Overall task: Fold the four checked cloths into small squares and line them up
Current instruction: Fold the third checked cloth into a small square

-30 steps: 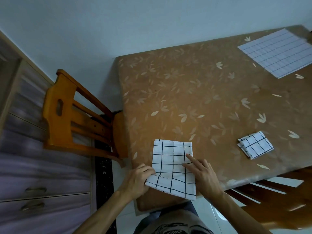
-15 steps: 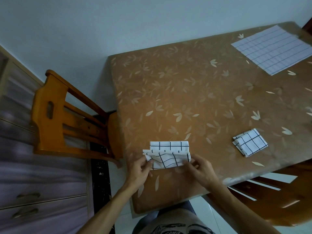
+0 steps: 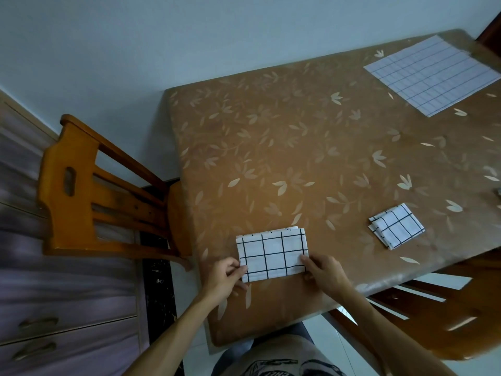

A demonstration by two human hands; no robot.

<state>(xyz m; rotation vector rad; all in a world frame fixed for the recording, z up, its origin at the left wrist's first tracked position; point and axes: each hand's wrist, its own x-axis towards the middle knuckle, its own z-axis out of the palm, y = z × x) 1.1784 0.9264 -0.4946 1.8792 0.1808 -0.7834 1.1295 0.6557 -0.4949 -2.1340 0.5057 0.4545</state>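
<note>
Now the white cotton cloth with black checks (image 3: 272,255) is lying flat as a doubled rectangle on the brown leaf-patterned table (image 3: 271,145), stretched between the left hand (image 3: 226,276) and the right hand (image 3: 324,275), each pinching one of its near corners. Half a second earlier its near half was being carried over, lifted and rumpled. Seemingly one crosswise fold is remaining, judging by the small folded checked square (image 3: 395,229) lying well out beyond the right hand.

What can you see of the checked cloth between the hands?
The cloth is white fabric with a thin black grid, folded into a layered rectangle lying flat near the front edge of the table. The left hand pinches its near left corner, the right hand its near right corner.
</note>
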